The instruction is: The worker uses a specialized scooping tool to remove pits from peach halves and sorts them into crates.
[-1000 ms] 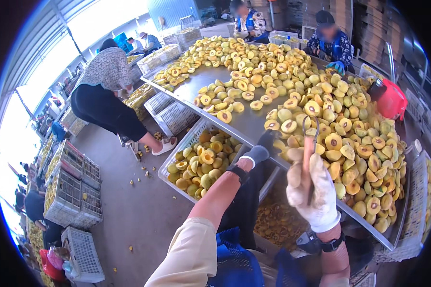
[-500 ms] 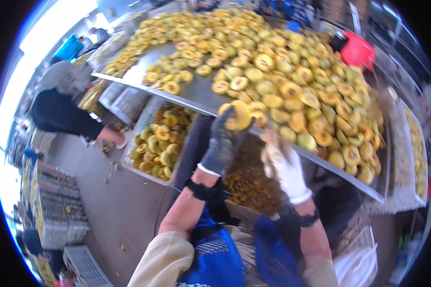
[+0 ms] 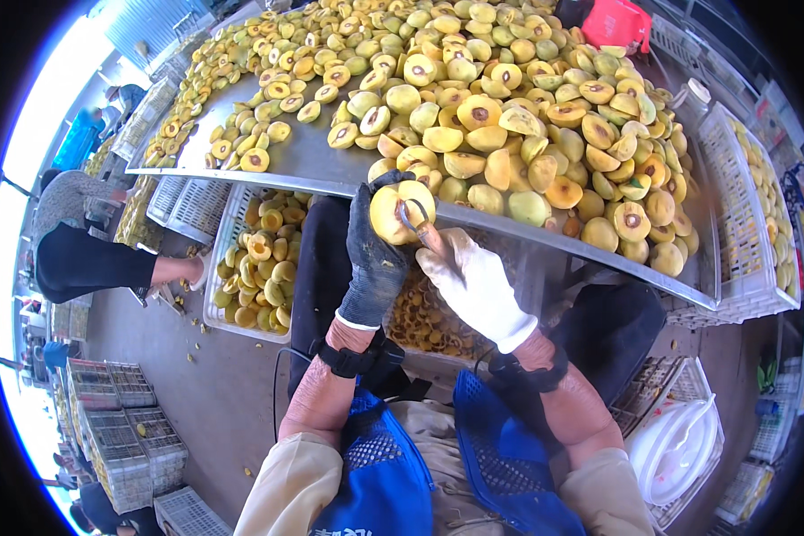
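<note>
My left hand (image 3: 371, 266), in a dark grey glove, grips a yellow peach half (image 3: 386, 217) with its cut face up. In my white-gloved right hand (image 3: 484, 295) is a pitting knife (image 3: 431, 238) with a wooden handle. Its curved metal blade meets the middle of the cut face. Both hands are just in front of the near edge of a metal table (image 3: 317, 186), heaped with halved peaches (image 3: 487, 112), many with brown pits or pit hollows showing. Below my hands, a container of brownish scraps (image 3: 429, 317) is partly hidden.
A crate of peach halves (image 3: 263, 268) stands on the floor left of my legs. White crates (image 3: 737, 259) flank the table's right end, and a white lidded bucket (image 3: 674, 451) sits at lower right. Stacked crates (image 3: 125, 429) and a bending person (image 3: 85, 259) are at left.
My hands have come together, and the knife blade now touches the peach half in my left hand. The view has shifted, bringing the floor and crates higher.
</note>
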`<state>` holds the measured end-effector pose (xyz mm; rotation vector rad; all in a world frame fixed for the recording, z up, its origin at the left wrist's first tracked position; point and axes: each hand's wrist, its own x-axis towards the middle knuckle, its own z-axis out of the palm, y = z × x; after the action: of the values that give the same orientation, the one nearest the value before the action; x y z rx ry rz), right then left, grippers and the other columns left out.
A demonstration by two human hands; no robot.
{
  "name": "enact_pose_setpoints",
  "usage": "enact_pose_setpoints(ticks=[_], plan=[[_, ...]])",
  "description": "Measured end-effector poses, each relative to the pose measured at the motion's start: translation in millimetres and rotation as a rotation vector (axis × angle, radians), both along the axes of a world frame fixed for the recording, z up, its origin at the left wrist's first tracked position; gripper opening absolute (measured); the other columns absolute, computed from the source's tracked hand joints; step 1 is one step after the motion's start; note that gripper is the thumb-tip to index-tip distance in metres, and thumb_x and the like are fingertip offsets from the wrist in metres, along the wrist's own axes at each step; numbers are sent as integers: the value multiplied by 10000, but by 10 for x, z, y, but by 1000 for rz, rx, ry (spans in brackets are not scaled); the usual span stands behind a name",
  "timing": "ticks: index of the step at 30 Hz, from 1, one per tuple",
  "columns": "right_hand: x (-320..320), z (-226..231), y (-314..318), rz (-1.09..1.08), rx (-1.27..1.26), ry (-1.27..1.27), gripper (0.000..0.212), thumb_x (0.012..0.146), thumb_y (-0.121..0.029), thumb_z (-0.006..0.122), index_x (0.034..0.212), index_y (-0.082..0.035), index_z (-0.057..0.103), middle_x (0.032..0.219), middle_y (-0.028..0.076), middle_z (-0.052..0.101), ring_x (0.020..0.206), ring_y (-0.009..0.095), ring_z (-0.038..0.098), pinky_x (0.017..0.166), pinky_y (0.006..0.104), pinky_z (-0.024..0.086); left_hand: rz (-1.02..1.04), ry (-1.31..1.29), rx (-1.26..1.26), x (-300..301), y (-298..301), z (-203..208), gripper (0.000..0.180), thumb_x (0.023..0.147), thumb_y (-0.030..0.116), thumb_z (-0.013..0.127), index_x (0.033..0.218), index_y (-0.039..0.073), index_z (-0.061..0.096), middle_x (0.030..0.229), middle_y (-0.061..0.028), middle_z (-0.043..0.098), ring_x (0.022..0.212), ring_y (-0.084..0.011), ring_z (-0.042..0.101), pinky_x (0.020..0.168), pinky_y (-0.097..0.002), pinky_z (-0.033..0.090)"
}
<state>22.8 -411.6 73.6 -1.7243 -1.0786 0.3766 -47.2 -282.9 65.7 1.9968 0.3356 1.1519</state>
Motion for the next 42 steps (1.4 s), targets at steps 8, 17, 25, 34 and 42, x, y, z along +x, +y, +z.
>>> enact_pose_setpoints(ticks=[8,17,25,34,42], plan=[[-92,-211,82,-62,-69,-76,248,878,-265,555,860,-41,451,608,211,551,563,395,571,478,447,439,-35,-33,-172,25,-68,58,268,883,222,561,1046,10,549,998,-101,633,940,-186,591,836,-299,460],[-106,-272,86,45,22,156,213,898,-222,512,903,-20,443,596,244,538,589,430,565,476,473,431,-30,-132,-293,109,-123,-224,259,881,232,554,1023,15,545,994,-116,618,911,-204,585,830,-314,450],[-99,-312,41,106,18,53,212,909,-217,486,931,-8,456,658,230,565,572,394,586,488,408,448,53,151,100,-23,91,-263,277,858,188,569,1066,7,543,1016,-118,614,914,-247,585,845,-337,449],[-65,-89,-26,368,-87,1001,339,912,-391,488,993,-64,453,546,-48,408,352,31,343,322,197,306,-49,-56,-113,-34,1,-175,312,936,235,410,1096,-8,520,1023,-118,598,958,-235,581,869,-319,443],[-167,-191,-95,324,-200,635,289,923,-321,489,932,-33,480,570,20,492,415,96,456,392,245,364,123,-123,-338,-50,63,-448,314,960,247,444,1059,-28,558,931,-56,606,853,-119,560,780,-256,461]])
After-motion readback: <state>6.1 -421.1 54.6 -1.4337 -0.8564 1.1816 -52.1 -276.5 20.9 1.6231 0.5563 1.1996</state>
